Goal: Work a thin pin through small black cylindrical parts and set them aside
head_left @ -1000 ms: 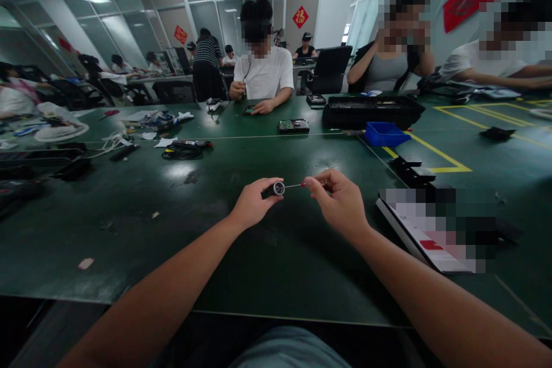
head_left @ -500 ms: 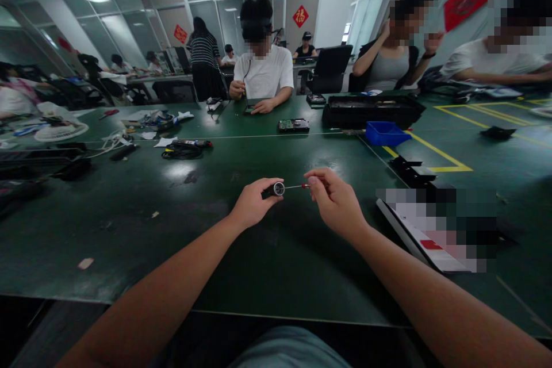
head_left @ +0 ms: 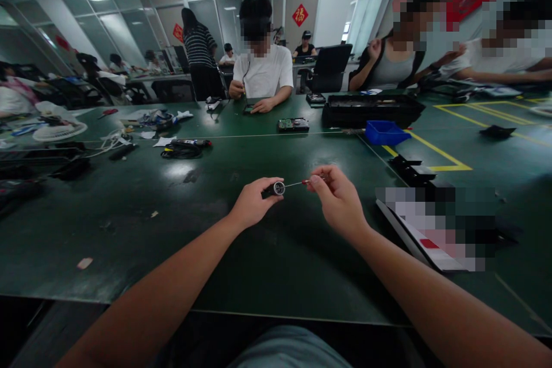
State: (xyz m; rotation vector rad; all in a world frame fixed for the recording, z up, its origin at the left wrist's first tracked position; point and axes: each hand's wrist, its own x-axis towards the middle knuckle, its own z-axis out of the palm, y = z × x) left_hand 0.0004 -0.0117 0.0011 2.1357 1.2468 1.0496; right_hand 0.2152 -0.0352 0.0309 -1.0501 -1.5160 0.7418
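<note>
My left hand point(head_left: 253, 204) is closed around a small black cylinder point(head_left: 279, 188) whose round, silver-rimmed end faces right. Thumb and fingers grip it from either side, hiding most of its body. In my right hand point(head_left: 338, 198) is a thin screwdriver point(head_left: 294, 184), its red handle pinched between thumb and fingers. The metal shaft points left, and its tip is at the open end of the cylinder; how deep it sits I cannot tell. Both hands are held above the green table point(head_left: 267, 276).
Beyond my hands lie a circuit board point(head_left: 293, 125), a coiled black cable point(head_left: 183, 149), a blue bin point(head_left: 386, 133) and a long black housing point(head_left: 373, 110). To the right are black parts point(head_left: 414, 169) and a white panel point(head_left: 425, 236). A co-worker point(head_left: 263, 72) sits opposite.
My right hand has tilted slightly, raising the screwdriver's handle end, while the left hand and cylinder stay in place. A person at the right has leaned sideways.
</note>
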